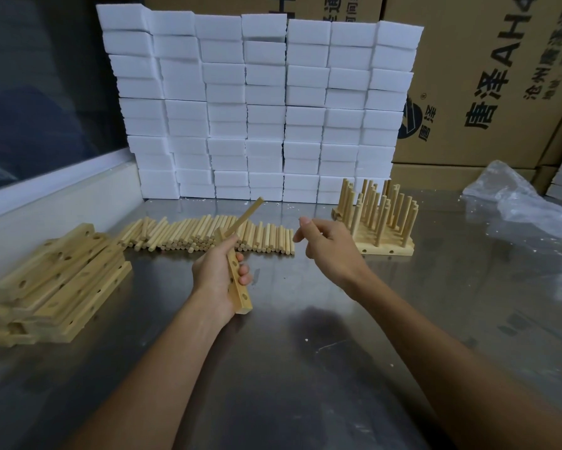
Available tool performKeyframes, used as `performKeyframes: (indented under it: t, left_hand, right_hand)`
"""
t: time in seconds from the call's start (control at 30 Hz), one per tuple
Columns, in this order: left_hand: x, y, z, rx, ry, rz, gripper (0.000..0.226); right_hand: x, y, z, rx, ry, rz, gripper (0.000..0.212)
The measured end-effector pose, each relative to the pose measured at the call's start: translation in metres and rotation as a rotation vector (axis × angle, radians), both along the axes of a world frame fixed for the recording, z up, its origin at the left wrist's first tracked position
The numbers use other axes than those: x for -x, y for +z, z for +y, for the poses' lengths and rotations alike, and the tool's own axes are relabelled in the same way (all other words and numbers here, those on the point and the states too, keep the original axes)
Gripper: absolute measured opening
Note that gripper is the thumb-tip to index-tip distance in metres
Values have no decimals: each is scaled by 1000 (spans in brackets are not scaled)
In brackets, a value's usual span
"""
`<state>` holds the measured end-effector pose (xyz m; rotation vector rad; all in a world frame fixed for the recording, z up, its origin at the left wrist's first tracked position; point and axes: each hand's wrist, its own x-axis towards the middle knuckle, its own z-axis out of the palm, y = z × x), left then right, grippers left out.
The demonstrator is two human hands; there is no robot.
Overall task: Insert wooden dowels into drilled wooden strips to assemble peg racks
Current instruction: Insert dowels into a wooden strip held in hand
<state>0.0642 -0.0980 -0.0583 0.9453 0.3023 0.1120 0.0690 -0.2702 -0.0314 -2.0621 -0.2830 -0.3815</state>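
One drilled strip in the left hand, right hand free near the dowels.

The left hand (216,274) grips a drilled wooden strip (239,287) with one dowel (245,217) standing out of its far end, in front of the row of loose dowels (208,237). The right hand (330,246) holds nothing, fingers loosely bent, just right of that row. Finished peg racks (378,219) stand right of the row; a stack of strips (55,287) lies left of it, all on the metal table (305,368).
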Motion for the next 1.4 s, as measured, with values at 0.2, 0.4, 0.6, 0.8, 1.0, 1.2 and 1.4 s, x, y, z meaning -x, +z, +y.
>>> performKeyframes:
  t: [0.2, 0.4, 0.6, 0.8, 1.0, 1.2, 1.4]
  left_hand:
    - [2, 1, 1, 18, -22, -13, 10]
    - [2, 2, 2, 22, -21, -20, 13]
    - [3, 2, 3, 50, -31, -22, 19]
    - [4, 2, 4, 70, -33, -25, 26]
    - [4, 2, 4, 61, -29, -22, 28]
    - [5, 4, 1, 53, -22, -39, 30]
    - [7, 6, -6, 35, -45, -12, 32]
  right_hand:
    - [-1, 0, 1, -222, 64, 134, 35]
    - [-4, -3, -2, -143, -16, 20, 29]
    - [-1, 1, -5, -377, 26, 172, 21]
    - [7, 2, 5, -350, 167, 271, 25]
    - [5, -1, 8, -163, 86, 158, 19]
    - [4, -2, 11, -63, 20, -36, 13]
    - [12, -3, 26, 187, 98, -156, 6]
